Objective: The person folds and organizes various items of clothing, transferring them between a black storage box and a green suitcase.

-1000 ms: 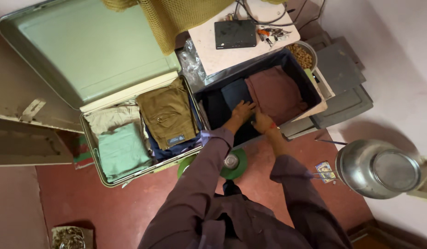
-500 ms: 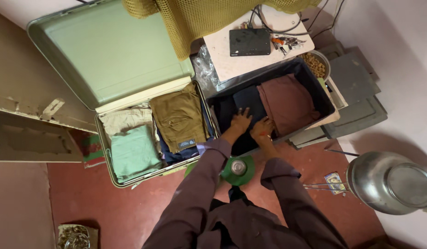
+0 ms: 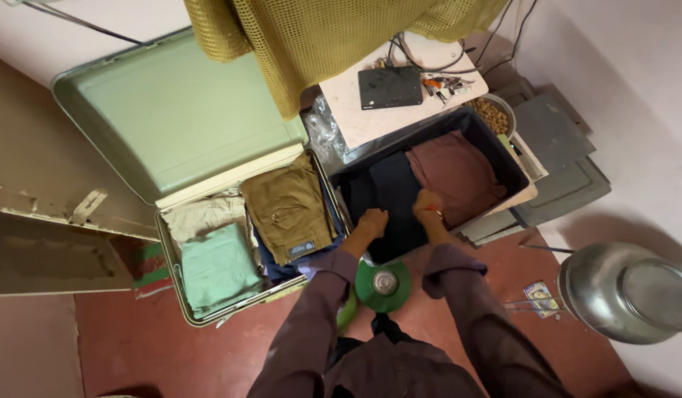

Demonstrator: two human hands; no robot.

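An open trunk fills the left of the frame, folded clothes inside and its lid raised behind. Just right sits a bin holding folded garments, both hands inside it. A metal pot stands at lower right.

We see a dark rectangular label on the olive trousers in the trunk, a small colourful printed packet on the red floor beside the steel pot

Left hand: drawn back from the middle of the dark folded garment to its near edge | Right hand: shifted toward the maroon cloth, fingers curled | Both hands: farther apart than before.
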